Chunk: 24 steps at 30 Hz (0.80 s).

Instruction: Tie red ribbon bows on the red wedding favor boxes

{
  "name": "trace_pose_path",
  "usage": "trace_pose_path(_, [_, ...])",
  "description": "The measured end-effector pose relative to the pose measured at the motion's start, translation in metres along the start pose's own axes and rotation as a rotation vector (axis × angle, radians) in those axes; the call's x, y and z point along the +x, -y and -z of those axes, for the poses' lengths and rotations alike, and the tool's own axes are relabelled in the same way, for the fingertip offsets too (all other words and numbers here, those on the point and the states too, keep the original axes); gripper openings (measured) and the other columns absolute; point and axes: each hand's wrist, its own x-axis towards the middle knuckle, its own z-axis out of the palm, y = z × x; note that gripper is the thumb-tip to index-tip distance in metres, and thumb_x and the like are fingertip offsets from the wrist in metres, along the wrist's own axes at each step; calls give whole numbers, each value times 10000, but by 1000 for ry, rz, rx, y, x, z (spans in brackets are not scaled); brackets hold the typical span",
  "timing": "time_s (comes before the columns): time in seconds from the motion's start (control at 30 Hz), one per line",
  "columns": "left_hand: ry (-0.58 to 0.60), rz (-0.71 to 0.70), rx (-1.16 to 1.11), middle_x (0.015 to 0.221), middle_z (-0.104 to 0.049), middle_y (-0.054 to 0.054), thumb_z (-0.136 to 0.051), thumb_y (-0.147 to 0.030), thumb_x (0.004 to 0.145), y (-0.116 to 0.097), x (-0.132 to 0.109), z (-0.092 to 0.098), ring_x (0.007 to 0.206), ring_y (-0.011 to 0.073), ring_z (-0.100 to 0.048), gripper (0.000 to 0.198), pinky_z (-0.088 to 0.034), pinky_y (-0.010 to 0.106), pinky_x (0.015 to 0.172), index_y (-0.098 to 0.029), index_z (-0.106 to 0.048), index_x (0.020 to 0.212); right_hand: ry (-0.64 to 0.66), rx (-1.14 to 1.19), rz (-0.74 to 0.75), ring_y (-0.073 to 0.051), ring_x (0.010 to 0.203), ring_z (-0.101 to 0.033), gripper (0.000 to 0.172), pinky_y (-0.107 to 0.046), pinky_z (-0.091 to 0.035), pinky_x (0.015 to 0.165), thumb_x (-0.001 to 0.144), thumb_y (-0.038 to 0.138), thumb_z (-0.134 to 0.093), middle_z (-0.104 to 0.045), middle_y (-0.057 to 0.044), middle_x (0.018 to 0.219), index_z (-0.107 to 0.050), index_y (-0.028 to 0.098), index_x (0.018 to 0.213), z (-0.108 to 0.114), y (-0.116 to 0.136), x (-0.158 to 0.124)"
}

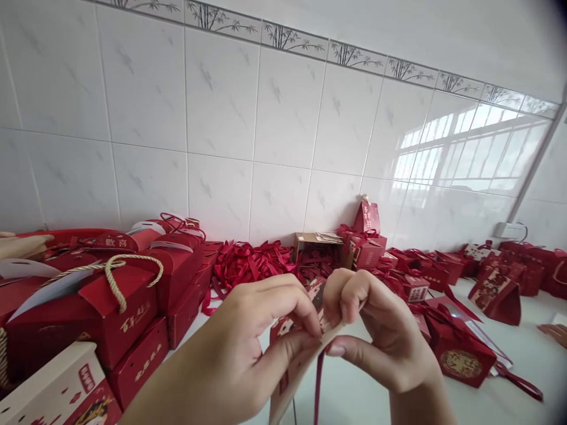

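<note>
Both hands are raised over the white table, pinching the top edge of a cream-and-red printed gift box (287, 372). My left hand (257, 336) grips that edge between thumb and fingertips, from the left. On the other side, my right hand (381, 336) is closed on the same edge with curled fingers and thumb. A narrow dark red ribbon (318, 383) hangs down from the edge between the two hands. The fingers cover part of the box top, and the lower part of the box runs out of the picture.
Stacked red gift boxes (128, 307) with rope handles stand on the left. A heap of red ribbons (254, 262) lies by the tiled wall, beside an open cardboard box (319, 239). More red boxes (460, 348) spread rightward. Other people's hands (556, 332) show at both side edges.
</note>
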Motion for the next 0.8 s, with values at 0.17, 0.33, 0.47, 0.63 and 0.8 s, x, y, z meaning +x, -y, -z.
trace_pose_path(0.17, [-102,-19,107,783,-622,-37,-541,-55,822,2,1,-3,689,79,-598,167,-467,147,615,-218,-578,830,-40,-92,-10,-141,698,-504,235,-266,-432,586,787,112,-640,-519,-8,786,-447,225,858,2,-2,2])
trace_pose_path(0.33, [-158,-43,141,765,-627,-40,-540,-46,821,3,5,-4,692,78,-598,171,-468,142,637,-210,-585,798,-46,-190,-51,-133,674,-479,229,-254,-394,552,792,136,-637,-509,-2,783,-437,225,861,2,-4,1])
trace_pose_path(0.47, [-91,-4,-13,797,-664,-17,-569,-132,852,8,8,-4,708,111,-643,114,-511,167,641,-230,-626,865,-78,-128,-60,-122,659,-464,246,-245,-393,548,782,142,-658,-502,2,785,-435,223,848,5,-2,0])
trace_pose_path(0.63, [82,120,-82,1054,-690,62,-563,-180,871,26,5,7,942,191,-675,445,-571,266,769,-273,-481,1297,-213,-70,-96,-112,656,-477,217,-220,-396,508,815,138,-639,-490,-1,816,-447,223,872,15,-4,-3])
trace_pose_path(0.8, [-3,127,29,979,-699,51,-671,-203,795,32,1,22,877,190,-685,370,-588,254,713,-263,-600,1153,-375,-171,-64,-126,700,-499,212,-234,-426,537,818,122,-630,-489,-7,843,-459,227,885,25,-10,-3])
